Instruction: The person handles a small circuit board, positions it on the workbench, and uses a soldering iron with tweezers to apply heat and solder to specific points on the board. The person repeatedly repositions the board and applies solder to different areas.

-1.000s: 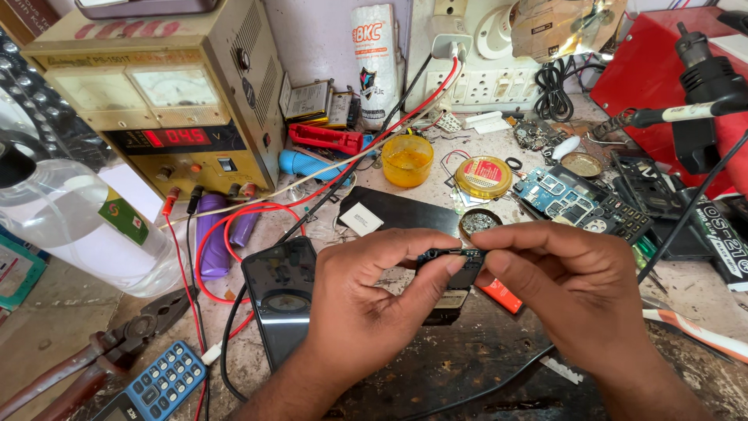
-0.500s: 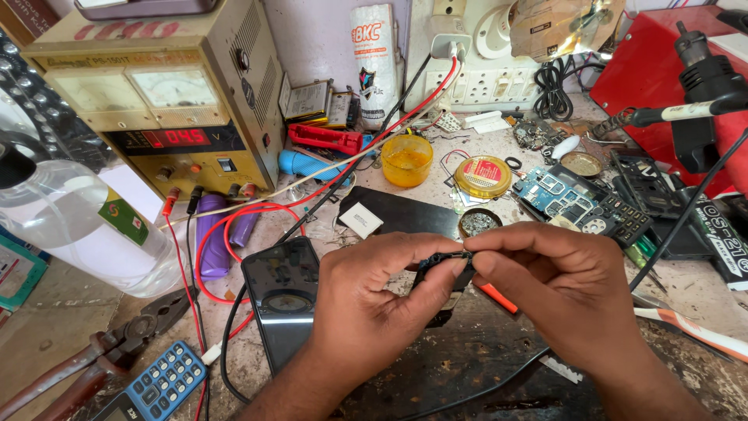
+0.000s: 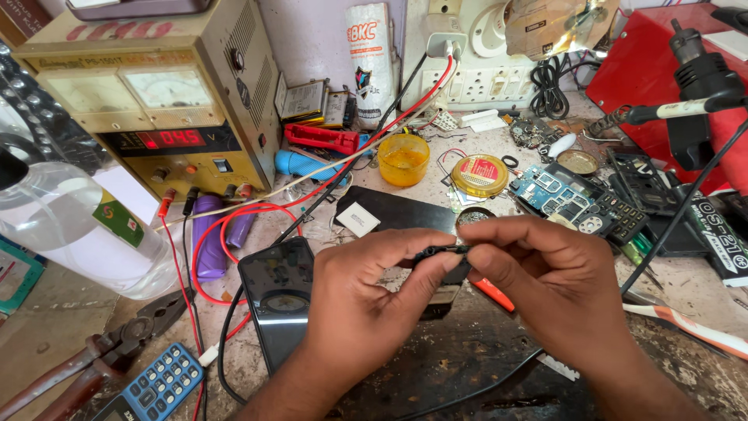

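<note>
My left hand [image 3: 366, 300] and my right hand [image 3: 549, 277] meet above the middle of the bench. Both pinch a small black wire piece [image 3: 438, 251] between thumb and fingertips. Its thin end points right into my right fingers. Under the hands lies a black phone-like device [image 3: 274, 296] on the left and a dark flat panel [image 3: 405, 214] behind. An orange-handled tool [image 3: 492, 294] pokes out below my right hand.
A beige bench power supply [image 3: 156, 109] with red and black leads stands at the back left. A clear bottle [image 3: 74, 226], pliers [image 3: 93, 359] and a blue keypad [image 3: 160, 386] lie left. Circuit boards [image 3: 557, 187], solder tin [image 3: 479, 173], yellow cup [image 3: 403, 158] and soldering iron stand [image 3: 693, 93] crowd the right.
Both hands have shifted slightly and turned the black wire piece between the fingers; the small part now sits a little higher and more stretched out.
</note>
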